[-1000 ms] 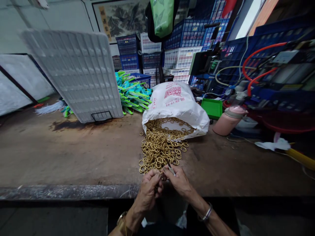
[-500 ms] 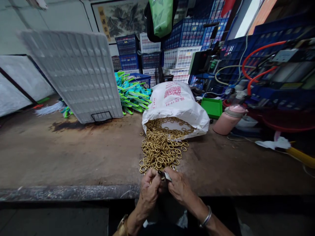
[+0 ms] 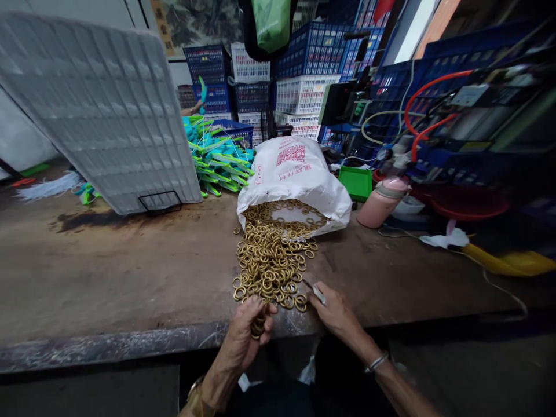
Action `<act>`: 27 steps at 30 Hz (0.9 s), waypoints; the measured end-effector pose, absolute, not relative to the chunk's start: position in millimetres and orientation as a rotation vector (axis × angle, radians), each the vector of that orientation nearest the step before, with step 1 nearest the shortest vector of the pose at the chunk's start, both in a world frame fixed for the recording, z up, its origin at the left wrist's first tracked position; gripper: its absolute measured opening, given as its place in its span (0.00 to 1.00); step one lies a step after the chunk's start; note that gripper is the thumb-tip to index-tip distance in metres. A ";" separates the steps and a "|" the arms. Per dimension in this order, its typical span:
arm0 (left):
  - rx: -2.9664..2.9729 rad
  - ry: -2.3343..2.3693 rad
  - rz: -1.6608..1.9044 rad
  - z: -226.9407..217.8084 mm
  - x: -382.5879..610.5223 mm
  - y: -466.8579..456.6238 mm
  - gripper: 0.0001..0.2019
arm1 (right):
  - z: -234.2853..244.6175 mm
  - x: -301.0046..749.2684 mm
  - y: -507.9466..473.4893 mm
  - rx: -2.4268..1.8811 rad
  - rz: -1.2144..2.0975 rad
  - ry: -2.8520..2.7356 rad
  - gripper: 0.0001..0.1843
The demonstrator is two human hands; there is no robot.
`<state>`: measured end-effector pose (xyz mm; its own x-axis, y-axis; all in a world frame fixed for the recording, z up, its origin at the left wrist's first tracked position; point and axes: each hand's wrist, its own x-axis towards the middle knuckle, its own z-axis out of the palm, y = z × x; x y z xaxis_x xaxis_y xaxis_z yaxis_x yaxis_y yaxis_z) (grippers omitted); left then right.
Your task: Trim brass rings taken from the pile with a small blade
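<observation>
Rings (image 3: 273, 263), brass-coloured, spill in a loose heap from the mouth of a white sack (image 3: 295, 174) lying on its side, and the heap runs toward the table's near edge, within easy reach of both hands. Left hand (image 3: 248, 331) sits at that edge with fingers curled shut round a small bunch of rings, some showing between the fingers; it seems to hold them gathered there so the other hand can work on them. Right hand (image 3: 336, 311) rests just beside the heap's near end, pinching a thin metal tool (image 3: 316, 292) between thumb and fingers, its tip pointing at the rings. Table (image 3: 108, 278) is worn and stained, with a metal strip along its near edge. Behind the heap, toward the far left, a white ribbed tray (image 3: 104, 116) leans upright on a wire stand, with green and blue pieces (image 3: 217, 159) piled beside it. Right of the sack stand a green box (image 3: 356, 182) and a pink flask (image 3: 382, 200). Stacked crates (image 3: 304, 92) line the back
</observation>
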<state>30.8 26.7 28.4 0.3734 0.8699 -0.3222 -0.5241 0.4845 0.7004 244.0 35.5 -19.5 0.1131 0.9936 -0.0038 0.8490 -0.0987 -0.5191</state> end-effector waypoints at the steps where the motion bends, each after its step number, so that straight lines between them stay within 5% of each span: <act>1: 0.530 0.736 0.947 27.2 30.7 26.9 0.12 | -18.9 240.4 33.3 -2.004 0.500 -1.817 0.10; 14: 0.394 0.658 0.888 12.4 28.3 28.0 0.09 | -11.6 220.6 40.3 -1.881 0.596 -1.772 0.06; 27: 0.871 1.114 0.940 10.8 39.7 28.9 0.16 | 11.4 173.4 35.4 -1.453 0.991 -1.712 0.10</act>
